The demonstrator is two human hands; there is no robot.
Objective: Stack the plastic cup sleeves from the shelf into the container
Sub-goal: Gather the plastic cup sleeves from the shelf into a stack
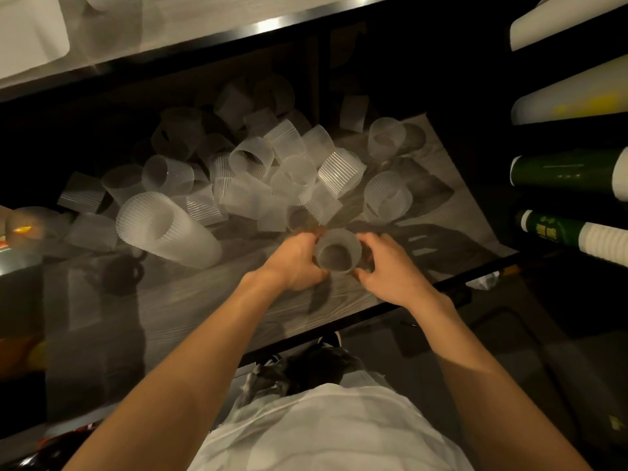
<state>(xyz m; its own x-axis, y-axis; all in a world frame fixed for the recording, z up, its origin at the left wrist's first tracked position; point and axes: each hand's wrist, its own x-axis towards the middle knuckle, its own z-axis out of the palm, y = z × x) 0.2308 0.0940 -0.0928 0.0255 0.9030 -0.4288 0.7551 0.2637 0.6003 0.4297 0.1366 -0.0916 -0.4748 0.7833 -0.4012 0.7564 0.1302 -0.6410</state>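
A translucent ribbed plastic cup sleeve [337,252] is held upright just above the wooden shelf [190,300], near its front edge. My left hand [295,263] grips its left side and my right hand [390,268] grips its right side. Behind them lies a loose heap of several more sleeves [272,171], some flattened, some round. A long nested stack of sleeves [166,229] lies on its side at the left of the heap. Two single sleeves [387,195] stand at the right. No container is clearly in view.
An upper shelf with a metal edge [272,25] overhangs the heap. Rolled tubes, white and green [571,171], lie on racks at the right. A dark ring-shaped object [125,270] sits on the shelf at the left. The floor and my shoes show below the shelf edge.
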